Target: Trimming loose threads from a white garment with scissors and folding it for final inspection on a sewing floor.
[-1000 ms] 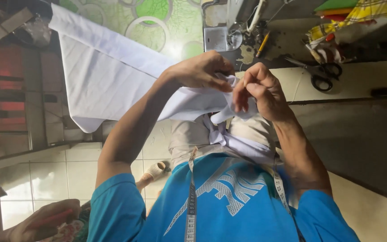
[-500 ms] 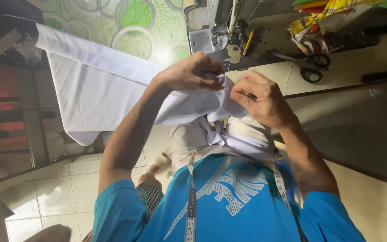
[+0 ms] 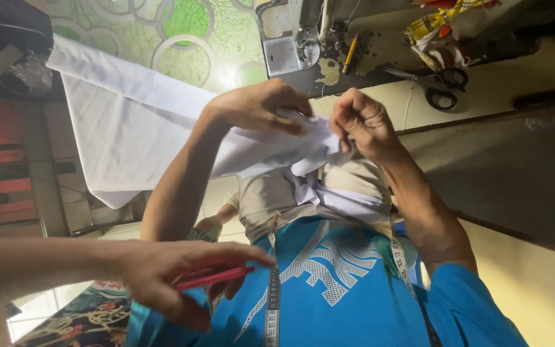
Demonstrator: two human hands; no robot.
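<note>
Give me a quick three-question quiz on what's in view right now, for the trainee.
1. True or false: the left hand and the right hand both grip the white cloth.
2. What does the other person's hand hold? A) red pen B) needle C) spool
3. Which cutting tool lies to the right of the sewing machine?
Key: 1 true; 2 A; 3 black-handled scissors.

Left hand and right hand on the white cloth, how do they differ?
The left hand lies palm-down over the white cloth, fingers reaching along the fold; the right hand is curled into a fist, pinching the bunched end. The left hand sits by the broad, spread part; the right hand is at the narrow gathered tip. Both grip the same cloth.
</note>
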